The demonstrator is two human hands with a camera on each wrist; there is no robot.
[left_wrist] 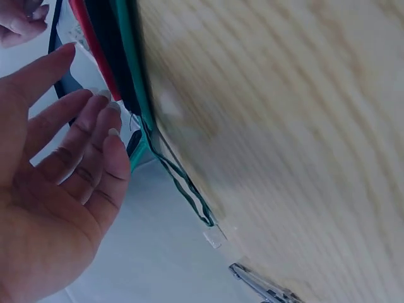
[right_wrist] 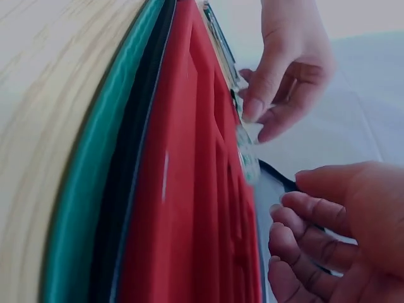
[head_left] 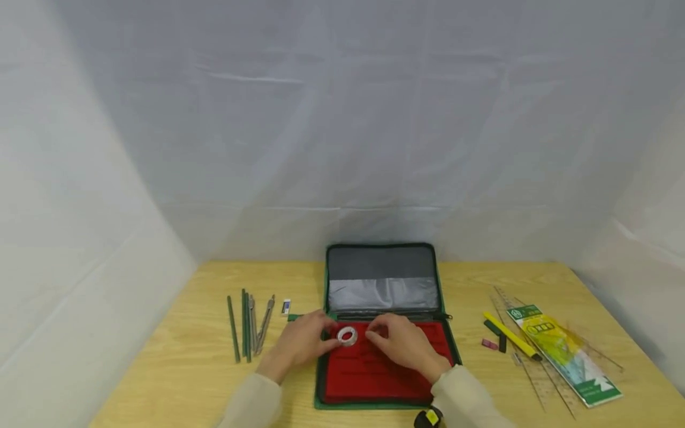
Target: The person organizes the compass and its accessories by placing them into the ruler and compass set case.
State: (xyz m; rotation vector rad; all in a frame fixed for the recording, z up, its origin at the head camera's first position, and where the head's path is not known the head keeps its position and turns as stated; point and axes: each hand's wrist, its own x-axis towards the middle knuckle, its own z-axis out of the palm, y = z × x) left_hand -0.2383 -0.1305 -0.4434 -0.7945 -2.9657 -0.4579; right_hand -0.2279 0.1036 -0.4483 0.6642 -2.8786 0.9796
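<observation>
A small white ring, like a roll of tape, stands at the upper left of the red molded tray in an unzipped green case. Beside the ring is my left hand, thumb and fingers parted around its left side; whether the thumb touches it I cannot tell. In the left wrist view the fingers of this hand are loosely bent with nothing between them. My right hand hovers over the tray to the ring's right. Its fingers hang relaxed and hold nothing in the right wrist view.
Green pencils, metal compasses and a small eraser lie left of the case. On the right are a yellow stick-shaped item, a pink piece, clear rulers and a printed packet. The case lid stands raised behind.
</observation>
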